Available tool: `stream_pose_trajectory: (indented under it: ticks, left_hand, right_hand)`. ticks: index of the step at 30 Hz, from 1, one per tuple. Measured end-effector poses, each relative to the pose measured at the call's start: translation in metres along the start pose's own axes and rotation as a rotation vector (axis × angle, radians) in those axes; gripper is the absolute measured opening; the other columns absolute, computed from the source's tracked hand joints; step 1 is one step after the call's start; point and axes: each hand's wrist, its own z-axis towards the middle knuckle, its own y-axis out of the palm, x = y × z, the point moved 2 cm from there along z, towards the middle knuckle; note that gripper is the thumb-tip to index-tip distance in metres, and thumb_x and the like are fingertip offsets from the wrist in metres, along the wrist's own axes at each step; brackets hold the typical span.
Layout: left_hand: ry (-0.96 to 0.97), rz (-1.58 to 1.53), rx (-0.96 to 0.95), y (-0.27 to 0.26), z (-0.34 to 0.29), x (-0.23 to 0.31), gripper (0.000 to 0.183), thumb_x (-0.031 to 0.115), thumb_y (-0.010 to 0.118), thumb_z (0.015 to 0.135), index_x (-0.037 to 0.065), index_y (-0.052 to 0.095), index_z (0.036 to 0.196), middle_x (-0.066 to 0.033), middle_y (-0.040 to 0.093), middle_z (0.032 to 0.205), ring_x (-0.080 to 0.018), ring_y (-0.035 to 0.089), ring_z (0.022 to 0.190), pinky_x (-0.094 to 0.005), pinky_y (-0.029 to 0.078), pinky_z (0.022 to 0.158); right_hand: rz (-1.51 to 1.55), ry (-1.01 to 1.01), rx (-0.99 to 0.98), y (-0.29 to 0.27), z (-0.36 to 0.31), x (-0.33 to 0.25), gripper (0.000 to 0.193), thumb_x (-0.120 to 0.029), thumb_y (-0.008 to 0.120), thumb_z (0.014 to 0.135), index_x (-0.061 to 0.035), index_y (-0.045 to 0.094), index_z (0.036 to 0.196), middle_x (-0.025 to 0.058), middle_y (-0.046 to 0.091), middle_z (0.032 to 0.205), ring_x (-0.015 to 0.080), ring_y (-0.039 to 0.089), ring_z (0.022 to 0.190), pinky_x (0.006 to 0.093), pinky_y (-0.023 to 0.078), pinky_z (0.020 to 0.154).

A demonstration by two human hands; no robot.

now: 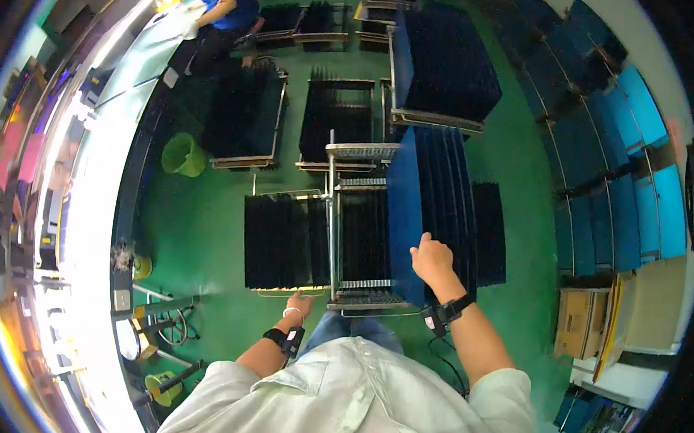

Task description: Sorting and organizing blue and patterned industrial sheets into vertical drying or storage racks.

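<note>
My right hand [432, 261] is at the near end of a stack of upright blue panels [443, 173] on a metal rack. Its thumb lies against the face of the leftmost blue panel [405, 206], and the fingers curl at that panel's edge. Low on the left, my left hand [298, 302] holds nothing visible, with a finger stretched to the right. It is beside the near edge of a rack of dark upright panels [286, 242]. Between the hands stands the metal rack frame [333, 232], with dark slots on its right. Both wrists wear black bands.
More racks of dark panels [242, 116] stand ahead, and a taller loaded rack [449, 65] is at the far right. A brightly lit bench [136, 86] runs along the left, with a co-worker [229, 9] at its far end. A green bin [182, 155] stands beside it.
</note>
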Motion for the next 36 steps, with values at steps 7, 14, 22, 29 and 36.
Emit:
stream_pose_trajectory:
  ticks: [7, 14, 22, 29, 36]
  left_hand:
    - [-0.084, -0.152, -0.074, -0.007, -0.018, -0.126, 0.054, 0.038, 0.05, 0.081, 0.001, 0.047, 0.121, -0.0196, 0.049, 0.121, -0.0329, 0.045, 0.115, -0.0349, 0.035, 0.098]
    - [-0.036, 0.191, -0.218, 0.004, -0.04, -0.153, 0.037, 0.028, 0.036, 0.089, 0.006, 0.054, 0.113, -0.0165, 0.051, 0.119, -0.0315, 0.047, 0.111, -0.0341, 0.034, 0.099]
    - [0.114, 0.193, -0.177, -0.001, -0.01, -0.142, 0.037, 0.032, 0.04, 0.086, 0.009, 0.057, 0.111, -0.0134, 0.05, 0.121, -0.0291, 0.049, 0.11, -0.0337, 0.035, 0.098]
    - [0.299, 0.35, -0.187, 0.0, 0.036, -0.121, 0.041, 0.035, 0.043, 0.085, 0.007, 0.057, 0.111, -0.0143, 0.053, 0.118, -0.0289, 0.049, 0.111, -0.0339, 0.035, 0.097]
    - [0.526, 0.765, -0.303, -0.005, 0.047, -0.089, 0.058, 0.023, 0.073, 0.062, 0.009, 0.054, 0.115, -0.0157, 0.055, 0.115, -0.0265, 0.05, 0.111, -0.0346, 0.04, 0.094]
  right_hand:
    - [0.028, 0.221, -0.031, 0.012, 0.022, -0.002, 0.029, -0.032, 0.054, 0.081, -0.0031, 0.058, 0.08, 0.0178, 0.062, 0.084, 0.0345, 0.06, 0.082, 0.0453, 0.047, 0.07]
    - [0.007, 0.145, 0.108, 0.024, 0.03, -0.001, 0.026, -0.028, 0.054, 0.081, -0.0021, 0.06, 0.08, 0.0182, 0.062, 0.082, 0.0354, 0.06, 0.079, 0.0441, 0.048, 0.069]
    - [0.111, -0.026, 0.287, -0.052, 0.016, -0.002, 0.027, -0.026, 0.054, 0.078, -0.0002, 0.058, 0.071, 0.0224, 0.06, 0.075, 0.0392, 0.058, 0.072, 0.047, 0.046, 0.065]
    - [0.458, -0.03, 0.453, -0.179, -0.074, 0.033, 0.025, -0.023, 0.059, 0.079, -0.0007, 0.054, 0.067, 0.012, 0.054, 0.061, 0.0244, 0.051, 0.055, 0.0364, 0.039, 0.051]
    - [0.843, 0.208, 0.893, -0.259, -0.207, 0.097, 0.015, -0.02, 0.059, 0.083, -0.0071, 0.057, 0.075, -0.0034, 0.052, 0.068, 0.0058, 0.044, 0.062, 0.0237, 0.037, 0.054]
